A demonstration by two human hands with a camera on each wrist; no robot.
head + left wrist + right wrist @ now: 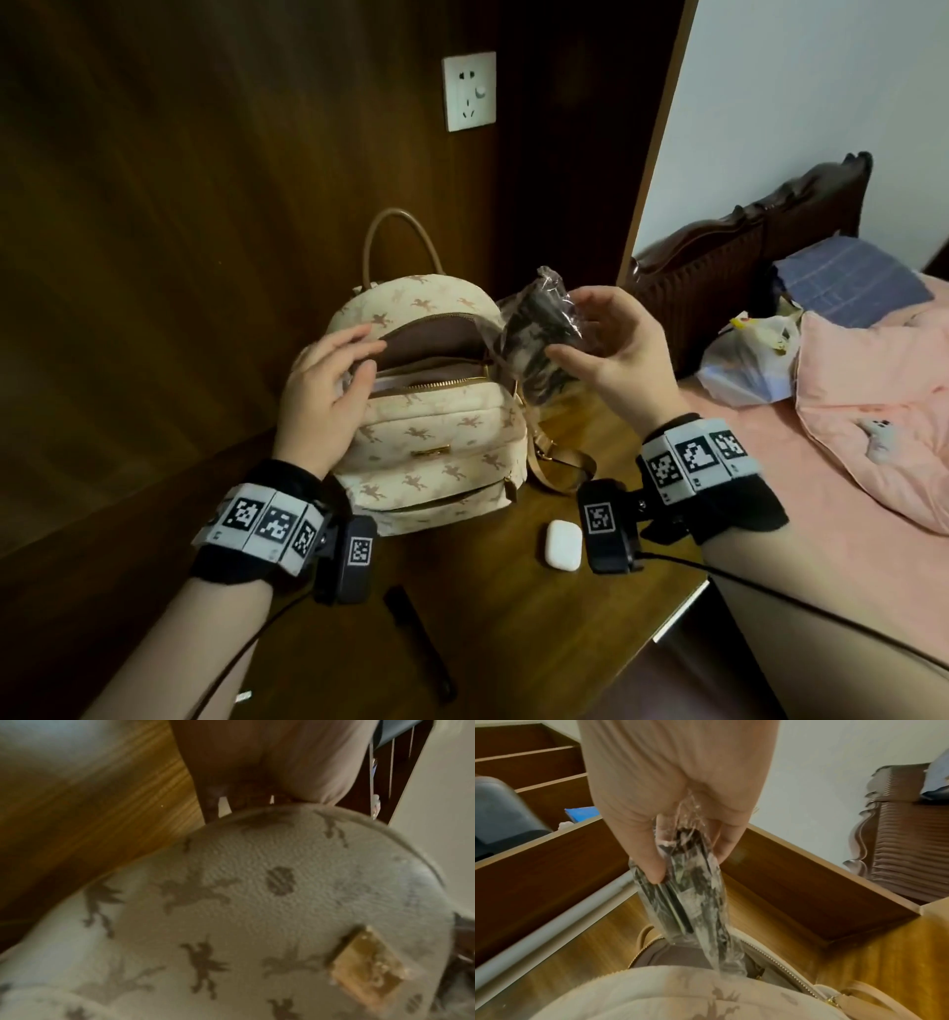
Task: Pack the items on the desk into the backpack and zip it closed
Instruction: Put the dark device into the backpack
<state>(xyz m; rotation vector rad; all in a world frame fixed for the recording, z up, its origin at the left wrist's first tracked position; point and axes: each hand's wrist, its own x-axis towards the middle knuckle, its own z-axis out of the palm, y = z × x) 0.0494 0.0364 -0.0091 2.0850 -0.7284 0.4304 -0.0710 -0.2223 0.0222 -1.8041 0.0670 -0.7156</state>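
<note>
Home bedroom: bed (847,462) with pink quilt (873,411), carved wooden headboard (744,246), wooden desk (513,616).

cream horse-print backpack (431,437), white earbud case (563,543), pink bedding (873,411)

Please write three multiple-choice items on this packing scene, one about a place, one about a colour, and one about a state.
1. Where is the earbud case?
A. on the desk, in front of the backpack
B. inside the backpack
C. on the bed

2. What colour is the backpack?
A. black
B. cream with tan figures
C. blue

3. How is the backpack's main compartment?
A. zipped shut
B. unzipped
C. hidden

Answers: 1 A, it lies on the desk near the right hand's wrist; 2 B, the print shows clearly; 3 B, the brown lining is exposed while the right hand holds a plastic packet at the opening.
</note>
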